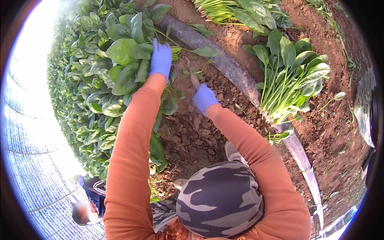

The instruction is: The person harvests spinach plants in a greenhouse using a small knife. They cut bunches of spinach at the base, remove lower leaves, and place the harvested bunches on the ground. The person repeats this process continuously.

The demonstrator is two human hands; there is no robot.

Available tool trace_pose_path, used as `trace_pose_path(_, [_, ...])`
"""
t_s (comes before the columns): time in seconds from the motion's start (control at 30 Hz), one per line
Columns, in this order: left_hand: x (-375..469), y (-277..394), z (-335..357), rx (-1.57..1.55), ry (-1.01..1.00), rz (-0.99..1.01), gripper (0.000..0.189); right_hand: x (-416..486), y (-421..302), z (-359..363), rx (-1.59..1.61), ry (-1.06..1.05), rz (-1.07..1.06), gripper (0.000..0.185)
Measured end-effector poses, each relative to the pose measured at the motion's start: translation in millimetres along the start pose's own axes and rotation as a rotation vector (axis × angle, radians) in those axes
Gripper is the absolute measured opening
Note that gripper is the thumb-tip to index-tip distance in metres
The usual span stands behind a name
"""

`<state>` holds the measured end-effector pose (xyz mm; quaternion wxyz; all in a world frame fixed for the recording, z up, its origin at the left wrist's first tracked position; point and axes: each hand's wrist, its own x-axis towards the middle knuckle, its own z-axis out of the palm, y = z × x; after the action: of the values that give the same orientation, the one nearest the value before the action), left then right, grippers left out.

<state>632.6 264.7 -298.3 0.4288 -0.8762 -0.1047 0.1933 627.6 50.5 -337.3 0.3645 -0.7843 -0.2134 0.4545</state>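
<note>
My left hand [161,61], in a blue glove, is closed around a bunch of cut spinach [175,53]. Its pale stem ends point right, while the broad leaves spread left against the standing plants. Lower and to the right, my right hand [205,97], also in a blue glove, grips the handle of a slim hand tool [194,81]. The tool's narrow far end points up towards the stems, close to the soil; its exact shape is hard to make out. A few loose leaves [196,72] lie around the tool.
Dense spinach plants [90,75] fill the left side. A dark hose [228,66] curves across the brown soil [192,135]. Spinach bunches lie at the top [240,13] and against the hose at right [291,78]. Another person [94,195] is at lower left.
</note>
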Motion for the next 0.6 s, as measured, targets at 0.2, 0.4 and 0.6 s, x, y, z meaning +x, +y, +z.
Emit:
trace_pose_path(0.2, [-12,-21,12,-0.056,-0.009,-0.039,0.041,-31,-4,-11,0.097,0.191,0.037,0.033])
trace_pose_path(0.4, [-5,-16,2,-0.004,-0.246,-0.065,0.052,-5,-32,-40,0.277,0.566,-0.202,0.029])
trace_pose_path(0.6, [22,-27,-7,0.253,-0.129,0.221,0.039,55,-53,-54,-0.076,0.143,-0.105,0.028])
